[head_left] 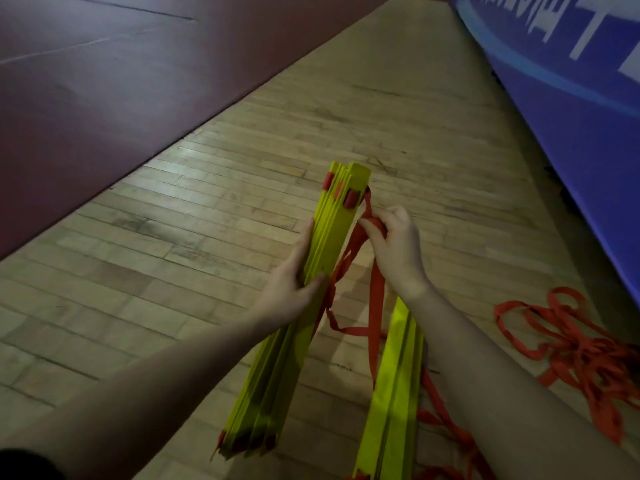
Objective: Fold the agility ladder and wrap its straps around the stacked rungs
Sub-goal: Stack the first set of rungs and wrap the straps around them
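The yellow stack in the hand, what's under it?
Below the held stack of rungs you see wooden floor and red straps hanging beside it. The floor right beneath is hidden by the stack and left hand.

you're in a sports hall or gym: a pale wooden strip floor point(242, 209) runs under you, a dark maroon painted court zone point(104, 81) borders it on the left, and a blue padded banner with white lettering point(571, 81) lines the right edge.
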Demonstrator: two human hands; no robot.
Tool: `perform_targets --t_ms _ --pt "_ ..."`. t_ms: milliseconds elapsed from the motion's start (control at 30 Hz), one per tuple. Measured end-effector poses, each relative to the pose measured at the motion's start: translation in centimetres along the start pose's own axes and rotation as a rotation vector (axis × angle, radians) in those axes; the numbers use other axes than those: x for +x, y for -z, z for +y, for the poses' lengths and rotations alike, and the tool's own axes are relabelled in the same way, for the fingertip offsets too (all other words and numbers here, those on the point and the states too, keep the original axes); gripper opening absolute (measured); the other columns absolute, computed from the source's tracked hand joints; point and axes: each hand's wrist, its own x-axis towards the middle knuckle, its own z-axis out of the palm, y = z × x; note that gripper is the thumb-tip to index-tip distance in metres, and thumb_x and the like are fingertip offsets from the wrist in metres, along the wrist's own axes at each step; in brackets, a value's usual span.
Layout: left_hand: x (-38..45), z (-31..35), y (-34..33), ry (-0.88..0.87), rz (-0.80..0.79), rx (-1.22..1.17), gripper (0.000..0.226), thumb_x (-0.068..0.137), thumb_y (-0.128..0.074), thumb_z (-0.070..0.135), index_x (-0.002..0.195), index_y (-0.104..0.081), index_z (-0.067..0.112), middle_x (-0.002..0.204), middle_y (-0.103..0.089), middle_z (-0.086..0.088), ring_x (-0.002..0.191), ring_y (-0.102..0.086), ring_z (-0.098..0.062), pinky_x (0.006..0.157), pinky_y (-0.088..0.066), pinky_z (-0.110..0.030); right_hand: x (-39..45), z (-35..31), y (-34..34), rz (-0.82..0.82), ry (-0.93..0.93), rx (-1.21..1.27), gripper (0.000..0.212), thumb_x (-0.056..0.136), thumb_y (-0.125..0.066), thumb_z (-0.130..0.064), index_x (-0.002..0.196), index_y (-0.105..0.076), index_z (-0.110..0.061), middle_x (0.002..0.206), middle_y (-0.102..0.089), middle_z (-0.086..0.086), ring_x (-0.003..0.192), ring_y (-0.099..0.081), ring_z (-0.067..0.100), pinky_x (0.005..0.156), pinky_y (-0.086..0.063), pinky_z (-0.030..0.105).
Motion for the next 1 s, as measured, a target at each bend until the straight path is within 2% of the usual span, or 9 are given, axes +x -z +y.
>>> perform_targets --t_ms 100,267,400,500,600,667,800,933,1000 --pt "2.1 -1.9 -0.4 -0.002 -0.001 -0.032 0.088 0.092 -0.058 0.022 0.137 0.004 0.065 0.141 -0.011 0.032 0.130 -0.028 -0.005 0.107 -0.039 -0.042 1.3 1.1 -0.8 -0.096 -0.069 0.139 0.015 0.092 -0.060 -0.014 0.081 -0.058 -0.024 0.081 -0.057 -0.009 0.077 -0.056 -0.004 0.071 -0.040 0.009" --pt "4.2 -5.2 -1.4 -0.026 0.092 -0.036 0.091 0.081 -0.063 0.046 0.142 0.002 0.057 0.143 -0.017 0.031 0.129 -0.033 -0.001 0.104 -0.042 -0.035 2.2 3.8 -2.8 -0.170 -0.162 0.321 0.016 0.093 -0.058 -0.022 0.097 -0.063 -0.008 0.091 -0.069 0.015 0.087 -0.066 0.028 0.079 -0.053 0.046" --pt "6.0 -6.9 -2.8 -0.026 0.119 0.006 0.090 0.084 -0.067 0.039 0.148 -0.004 0.042 0.135 -0.033 0.027 0.113 -0.046 0.008 0.094 -0.043 -0.019 2.7 5.0 -3.2 -0.102 -0.218 0.397 0.008 0.092 -0.060 -0.014 0.084 -0.060 -0.015 0.078 -0.065 0.010 0.073 -0.060 0.016 0.070 -0.049 0.036" --pt "6.8 -6.9 -4.1 -0.027 0.134 0.071 0.075 0.085 -0.067 0.035 0.146 -0.024 0.025 0.115 -0.053 0.012 0.101 -0.059 -0.009 0.084 -0.051 -0.027 2.4 6.0 -2.8 -0.058 -0.225 0.446 0.019 0.092 -0.059 -0.008 0.079 -0.056 -0.023 0.073 -0.059 -0.001 0.070 -0.056 0.011 0.066 -0.046 0.033" --pt "6.6 -6.3 -5.0 -0.081 0.107 0.138 0.068 0.086 -0.066 0.028 0.142 -0.029 0.021 0.093 -0.059 0.008 0.068 -0.058 0.000 0.058 -0.048 -0.017 1.8 6.8 -1.8 -0.037 -0.214 0.378 0.008 0.091 -0.061 -0.012 0.083 -0.060 -0.013 0.073 -0.060 0.001 0.068 -0.056 0.010 0.065 -0.046 0.032" --pt "6.4 -6.2 -5.3 -0.104 0.078 0.173 0.067 0.086 -0.065 0.025 0.141 -0.028 0.020 0.083 -0.055 0.011 0.062 -0.056 0.001 0.051 -0.042 -0.012 1.6 6.7 -1.7 -0.039 -0.255 0.392 0.006 0.091 -0.061 -0.011 0.085 -0.061 -0.009 0.068 -0.058 0.001 0.060 -0.056 0.007 0.058 -0.046 0.027" --pt "5.9 -5.9 -4.7 -0.130 0.031 0.157 0.072 0.086 -0.062 0.017 0.145 -0.022 0.018 0.089 -0.049 0.019 0.071 -0.054 0.005 0.060 -0.043 -0.012 1.0 6.2 -1.8 -0.070 -0.279 0.371 0.012 0.092 -0.061 -0.019 0.084 -0.069 -0.018 0.058 -0.058 0.016 0.053 -0.054 0.012 0.054 -0.044 0.031" --pt "5.4 -6.6 -3.6 -0.134 0.024 0.188 0.076 0.085 -0.062 0.015 0.147 -0.020 0.028 0.103 -0.051 0.012 0.083 -0.054 -0.001 0.071 -0.048 -0.022 -0.1 7.3 -1.4 -0.163 -0.272 0.363 0.023 0.093 -0.059 -0.024 0.083 -0.070 -0.006 0.064 -0.058 0.026 0.059 -0.053 0.018 0.055 -0.042 0.034" --pt "5.0 -7.4 -3.4 -0.101 0.007 0.221 0.079 0.082 -0.064 0.015 0.147 -0.022 0.031 0.096 -0.050 0.013 0.079 -0.051 0.007 0.068 -0.041 -0.012 -1.1 8.0 -1.7 -0.204 -0.311 0.349 0.024 0.094 -0.058 -0.022 0.084 -0.070 -0.004 0.061 -0.057 0.025 0.056 -0.052 0.017 0.052 -0.042 0.029"
